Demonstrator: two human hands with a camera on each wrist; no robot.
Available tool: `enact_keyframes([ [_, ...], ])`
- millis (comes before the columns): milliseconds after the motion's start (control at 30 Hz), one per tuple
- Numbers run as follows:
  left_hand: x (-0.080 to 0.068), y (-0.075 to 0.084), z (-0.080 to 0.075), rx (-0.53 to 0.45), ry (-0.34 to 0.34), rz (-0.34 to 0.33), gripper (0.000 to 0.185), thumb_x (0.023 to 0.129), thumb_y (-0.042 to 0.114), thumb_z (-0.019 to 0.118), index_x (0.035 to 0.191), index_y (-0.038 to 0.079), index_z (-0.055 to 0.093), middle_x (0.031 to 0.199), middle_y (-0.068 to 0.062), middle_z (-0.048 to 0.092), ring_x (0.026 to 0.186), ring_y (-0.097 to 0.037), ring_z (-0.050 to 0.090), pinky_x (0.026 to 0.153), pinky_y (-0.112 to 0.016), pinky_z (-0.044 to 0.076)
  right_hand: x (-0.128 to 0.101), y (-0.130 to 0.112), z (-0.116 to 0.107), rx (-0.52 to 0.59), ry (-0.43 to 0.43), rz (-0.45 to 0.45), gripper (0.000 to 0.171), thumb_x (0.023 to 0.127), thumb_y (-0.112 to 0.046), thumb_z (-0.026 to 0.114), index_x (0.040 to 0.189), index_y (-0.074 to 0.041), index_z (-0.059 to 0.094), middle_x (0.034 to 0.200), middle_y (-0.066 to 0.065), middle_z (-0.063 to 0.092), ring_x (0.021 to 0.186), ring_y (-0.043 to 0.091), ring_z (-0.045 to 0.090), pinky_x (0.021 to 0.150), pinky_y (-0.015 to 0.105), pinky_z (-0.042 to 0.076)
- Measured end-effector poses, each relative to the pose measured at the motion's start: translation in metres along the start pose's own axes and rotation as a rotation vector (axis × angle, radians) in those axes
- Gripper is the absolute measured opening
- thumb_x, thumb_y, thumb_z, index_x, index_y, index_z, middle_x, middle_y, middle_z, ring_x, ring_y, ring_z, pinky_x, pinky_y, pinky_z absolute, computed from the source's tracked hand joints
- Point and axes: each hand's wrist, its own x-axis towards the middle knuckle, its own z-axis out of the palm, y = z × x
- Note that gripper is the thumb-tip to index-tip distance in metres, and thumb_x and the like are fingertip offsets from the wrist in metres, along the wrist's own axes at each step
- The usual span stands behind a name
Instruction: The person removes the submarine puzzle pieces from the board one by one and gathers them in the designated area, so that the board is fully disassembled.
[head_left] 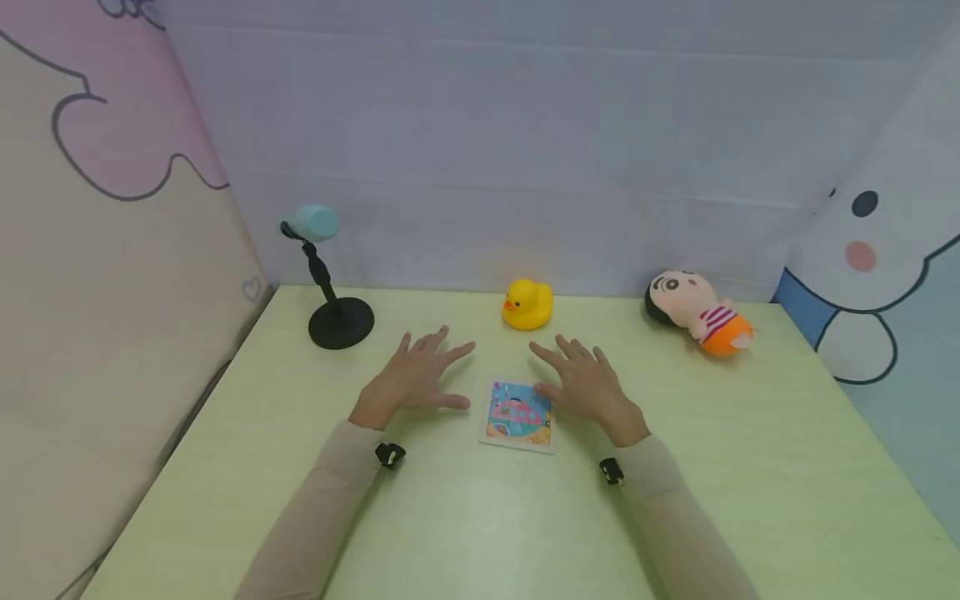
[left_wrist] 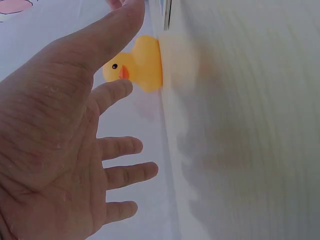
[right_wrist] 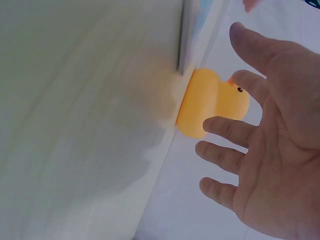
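In the head view a square picture board (head_left: 516,415) lies flat on the pale table, showing a pink shape on a blue sea-like scene. To its left, my left hand (head_left: 408,377) hovers with fingers spread, holding nothing. My right hand (head_left: 588,385) is on the board's other side, fingers spread too, and its thumb overlaps the upper right corner in this view. Beyond both hands sits a yellow rubber duck (head_left: 528,305). The left wrist view has the bare left palm (left_wrist: 50,145) and the duck (left_wrist: 145,64); the right wrist view has the right palm (right_wrist: 285,150).
A black stand with a light-blue head (head_left: 315,223) stands at the back left. At the back right a plush doll (head_left: 697,310) in orange shorts lies on its back. Fabric walls (head_left: 480,150) enclose the table's (head_left: 480,533) back and sides.
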Motion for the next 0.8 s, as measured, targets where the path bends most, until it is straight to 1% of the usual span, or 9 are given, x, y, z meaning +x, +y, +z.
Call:
enact_keyframes([
  [133,0.001,0.007,-0.002,-0.016,-0.042,-0.001,0.094,0.081,0.074,0.064,0.159,0.034,0.028,0.163,-0.019,0.020,0.143,-0.044,0.032,0.115,-0.066,0.010,0.008,-0.012,-0.002,0.004,-0.019,-0.023,0.061,0.098,-0.041,0.063,0.153,-0.023,0.044,0.151,0.023,0.043,0.134,0.045,0.045,0.107,0.065,0.031],
  [267,0.003,0.015,-0.006,-0.003,-0.089,0.020,0.090,0.081,0.072,0.066,0.157,0.036,0.033,0.161,-0.018,0.026,0.141,-0.043,0.034,0.115,-0.063,0.015,0.013,-0.020,-0.001,0.028,-0.022,-0.043,0.055,0.098,-0.036,0.064,0.149,-0.021,0.049,0.144,0.020,0.052,0.125,0.041,0.053,0.100,0.060,0.041],
  [400,0.006,0.022,-0.008,0.042,-0.140,0.039,0.084,0.081,0.072,0.066,0.154,0.040,0.038,0.159,-0.015,0.030,0.139,-0.041,0.036,0.113,-0.060,0.024,0.015,-0.024,0.001,0.054,0.006,-0.061,0.045,0.096,-0.032,0.068,0.139,-0.020,0.057,0.127,0.016,0.060,0.107,0.033,0.060,0.088,0.054,0.048],
  [500,0.009,0.027,-0.008,0.066,-0.156,0.044,0.086,0.079,0.074,0.066,0.154,0.041,0.038,0.156,-0.014,0.033,0.137,-0.039,0.038,0.110,-0.058,0.030,0.016,-0.025,0.003,0.059,0.022,-0.072,0.036,0.095,-0.031,0.071,0.128,-0.020,0.063,0.115,0.014,0.061,0.093,0.028,0.058,0.079,0.048,0.049],
  [567,0.010,0.030,-0.008,0.075,-0.157,0.044,0.088,0.078,0.074,0.067,0.154,0.041,0.038,0.152,-0.015,0.036,0.134,-0.036,0.041,0.108,-0.056,0.034,0.017,-0.026,0.005,0.063,0.021,-0.080,0.032,0.094,-0.031,0.072,0.122,-0.020,0.065,0.111,0.013,0.061,0.088,0.026,0.056,0.076,0.046,0.049],
  [700,0.011,0.035,-0.005,0.114,-0.166,0.031,0.091,0.076,0.075,0.069,0.154,0.042,0.036,0.142,-0.013,0.041,0.122,-0.030,0.044,0.100,-0.048,0.040,0.018,-0.030,0.008,0.095,-0.012,-0.101,0.030,0.091,-0.032,0.074,0.119,-0.021,0.067,0.106,0.012,0.060,0.086,0.024,0.055,0.074,0.044,0.049],
  [800,0.013,0.038,-0.003,0.157,-0.171,0.030,0.091,0.076,0.075,0.068,0.154,0.043,0.035,0.134,-0.011,0.042,0.112,-0.026,0.043,0.092,-0.042,0.042,0.020,-0.032,0.009,0.120,-0.052,-0.103,0.032,0.090,-0.034,0.076,0.118,-0.021,0.068,0.099,0.008,0.059,0.086,0.023,0.054,0.076,0.044,0.047],
])
